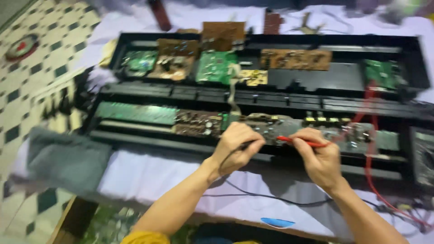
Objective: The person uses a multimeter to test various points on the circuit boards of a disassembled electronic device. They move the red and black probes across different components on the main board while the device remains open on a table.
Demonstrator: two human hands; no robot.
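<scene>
A long black opened chassis (271, 97) lies across a white cloth, with several green and brown circuit boards inside. My left hand (236, 145) is closed around a black test probe (247, 145) whose tip touches the front circuit board strip (275, 124). My right hand (318, 156) grips a red test probe (300, 141), pointing left toward the same board. A black lead (271, 198) runs from the left hand over the cloth, and a red lead (371, 149) trails at the right.
A grey folded cloth (63, 158) lies at the left. A dark meter-like device (422, 156) sits at the right edge. Chequered floor tiles (27, 81) show on the left. The white cloth (149, 174) covers the table's front.
</scene>
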